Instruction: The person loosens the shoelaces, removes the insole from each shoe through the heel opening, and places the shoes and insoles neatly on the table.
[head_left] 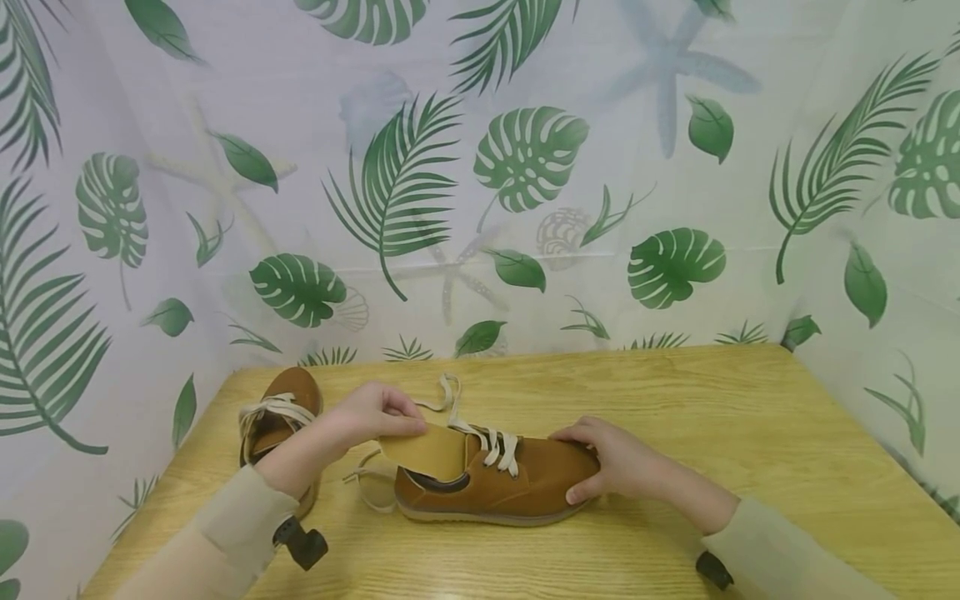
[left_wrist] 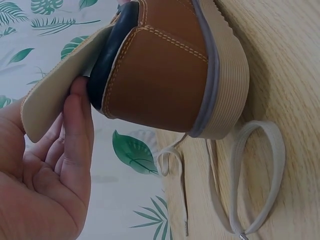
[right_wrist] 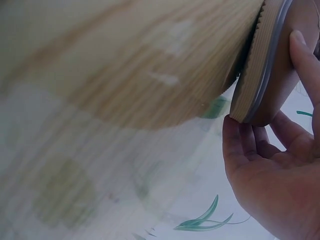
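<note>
A brown lace-up shoe [head_left: 536,479] lies on the table with its toe to the right. My right hand [head_left: 618,458] grips the toe, thumb on the near side and fingers round the far side; the right wrist view shows fingertips at the sole's edge [right_wrist: 245,100]. Between left thumb and fingers I pinch a tan insole [head_left: 431,450], whose front end is inside the shoe opening and out of sight. Its pale underside [left_wrist: 47,102] shows in the left wrist view, where my left hand [left_wrist: 55,170] is just behind the heel [left_wrist: 155,80].
Another brown shoe [head_left: 291,387] with cream laces stands at the table's left, partly hidden by my left forearm. A loose lace [left_wrist: 277,165] lies on the wooden table [head_left: 675,392] behind the heel. Leaf-patterned cloth [head_left: 525,292] hangs along the back and sides.
</note>
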